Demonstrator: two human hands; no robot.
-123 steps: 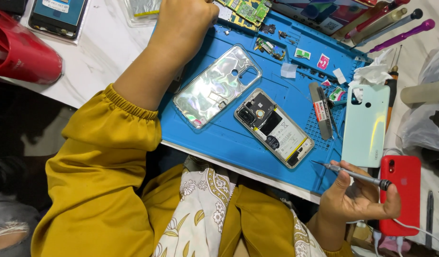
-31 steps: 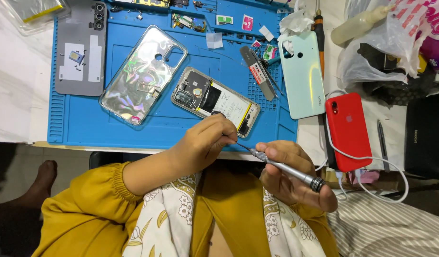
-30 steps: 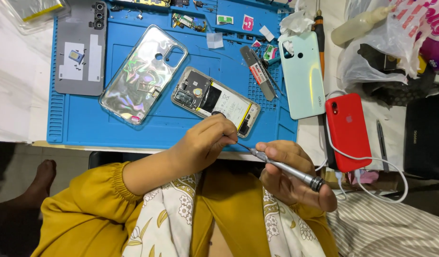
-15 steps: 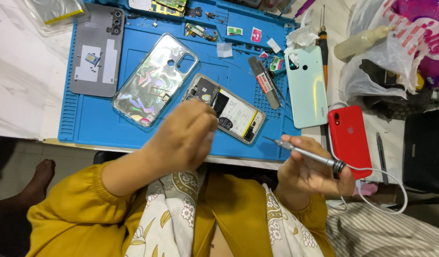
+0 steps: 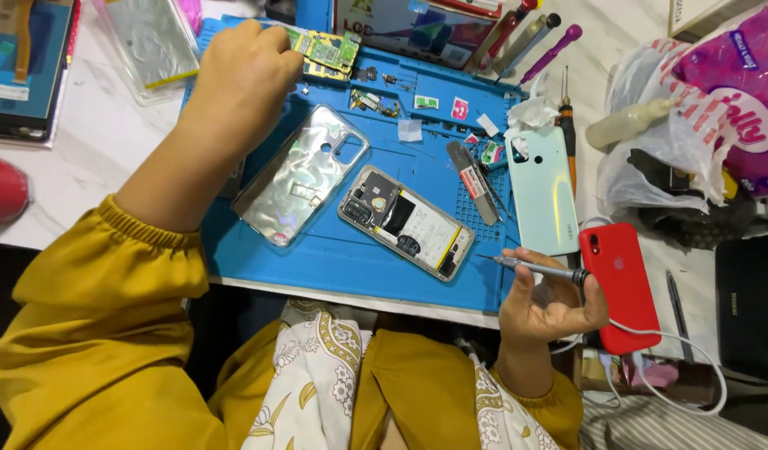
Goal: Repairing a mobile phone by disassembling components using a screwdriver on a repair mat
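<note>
My left hand (image 5: 238, 79) reaches over the far left part of the blue work mat (image 5: 342, 258), knuckles up and fingers curled down beside a green circuit board (image 5: 321, 48). Whatever is under its fingertips is hidden. My right hand (image 5: 551, 308) rests at the mat's near right corner and grips a slim metal screwdriver (image 5: 538, 269), tip pointing left. An opened phone (image 5: 405, 222) with its insides showing lies in the middle of the mat. A shiny clear back cover (image 5: 301, 175) lies to its left.
A mint-green back cover (image 5: 544, 190) and a red phone (image 5: 621, 283) with a white cable lie right of the mat. Plastic bags (image 5: 692, 125) crowd the far right. Several screwdrivers (image 5: 526, 33) lie at the back, and a clear pouch (image 5: 151, 37) at the back left.
My left hand has left the opened phone and moved to the far left of the mat. My right hand has kept the screwdriver and stayed near the mat's right corner.
</note>
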